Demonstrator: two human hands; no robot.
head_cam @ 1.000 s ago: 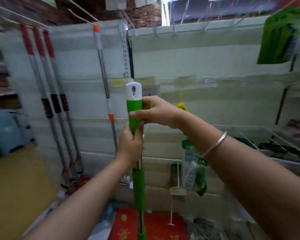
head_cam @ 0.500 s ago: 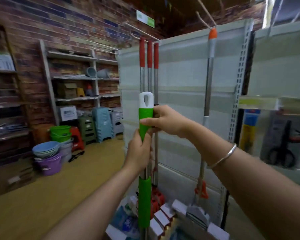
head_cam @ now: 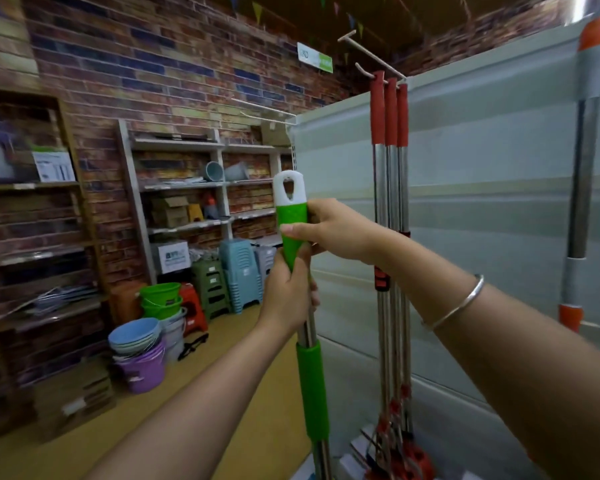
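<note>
I hold a mop pole (head_cam: 311,386) upright in front of me. It has a steel shaft, green grips and a white cap with a hanging hole at the top. My left hand (head_cam: 286,296) grips the shaft just under the upper green grip. My right hand (head_cam: 329,228) is wrapped round that upper green grip from the right, thumb toward me, with a silver bangle on the wrist. The lower end of the pole runs out of the frame.
Three red-handled mops (head_cam: 390,188) hang from hooks on a white display panel (head_cam: 482,209) to my right, with an orange-tipped pole (head_cam: 584,174) further right. Shelves (head_cam: 194,188), stacked stools (head_cam: 238,278), green buckets (head_cam: 160,299) and basins (head_cam: 136,337) stand along the brick wall at left. Yellow floor lies between.
The view has swung left, from the display shelf toward the brick wall and aisle. Both hands keep the same hold on the green pole, which stays upright.
</note>
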